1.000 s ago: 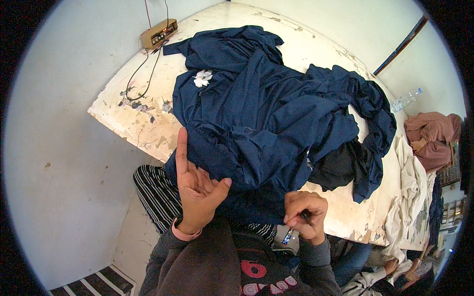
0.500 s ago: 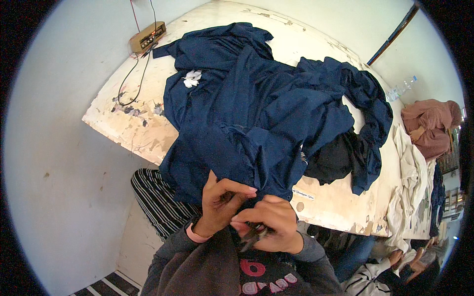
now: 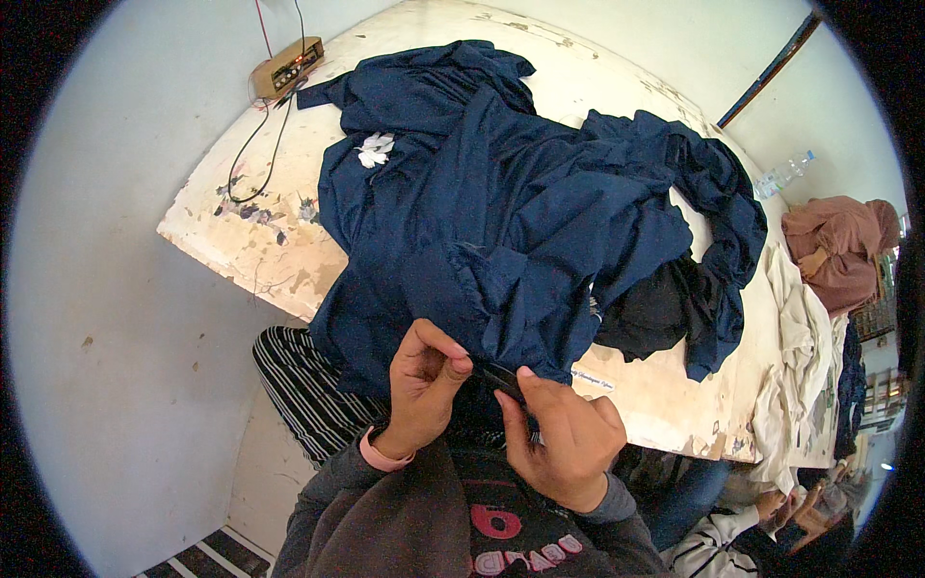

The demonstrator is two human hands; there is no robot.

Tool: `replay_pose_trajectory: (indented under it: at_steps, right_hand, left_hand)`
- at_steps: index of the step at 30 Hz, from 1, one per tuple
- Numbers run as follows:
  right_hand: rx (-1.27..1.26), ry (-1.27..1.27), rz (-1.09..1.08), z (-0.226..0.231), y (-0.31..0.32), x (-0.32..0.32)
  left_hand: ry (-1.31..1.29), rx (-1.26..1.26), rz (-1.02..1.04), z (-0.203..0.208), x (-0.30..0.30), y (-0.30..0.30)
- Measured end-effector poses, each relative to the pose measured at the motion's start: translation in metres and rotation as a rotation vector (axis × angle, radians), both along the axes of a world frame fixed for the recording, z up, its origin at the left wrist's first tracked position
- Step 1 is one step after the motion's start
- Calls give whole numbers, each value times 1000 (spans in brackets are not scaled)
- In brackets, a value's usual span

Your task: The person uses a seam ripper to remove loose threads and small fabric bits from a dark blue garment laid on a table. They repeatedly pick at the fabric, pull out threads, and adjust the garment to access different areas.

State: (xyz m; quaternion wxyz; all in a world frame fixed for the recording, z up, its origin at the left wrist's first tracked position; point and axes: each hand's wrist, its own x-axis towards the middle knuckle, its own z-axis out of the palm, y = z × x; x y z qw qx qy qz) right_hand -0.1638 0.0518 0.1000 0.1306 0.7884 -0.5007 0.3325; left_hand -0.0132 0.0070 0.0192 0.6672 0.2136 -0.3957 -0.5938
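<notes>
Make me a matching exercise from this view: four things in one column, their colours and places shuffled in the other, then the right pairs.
Column one
1. Wired box
2. Small scraps
3. Bottle
4. Wristband

Column two
A. White, lying on the navy cloth
B. Pink, worn at the wrist of the left hand
C. Tan, at the upper left of the picture
D. Transparent, toward the right of the picture

Right pairs: 1-C, 2-A, 3-D, 4-B

1 dark tool [image 3: 502, 380] seems partly hidden.
</notes>
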Motion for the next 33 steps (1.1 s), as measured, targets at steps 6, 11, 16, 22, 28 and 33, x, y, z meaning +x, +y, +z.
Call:
replay_pose_trajectory:
  at_steps: [6, 11, 16, 22, 28, 33]
  right_hand:
    - [4, 98, -78, -1, -3, 6]
    - [-50, 151, -106, -6, -4, 10]
    - [-52, 184, -128, -6, -3, 10]
    - [189, -248, 73, -2, -14, 2]
    - [337, -228, 189, -33, -33, -17]
    - [188, -165, 252, -39, -33, -9]
  left_hand:
    - [-57, -33, 7, -3, 1, 1]
    - [-106, -44, 33, -2, 1, 3]
    - [-145, -62, 63, -3, 0, 2]
    - [-118, -40, -20, -8, 16, 1]
    - [-421, 42, -25, -8, 92, -21]
    - [-1092, 97, 1069, -36, 191, -37]
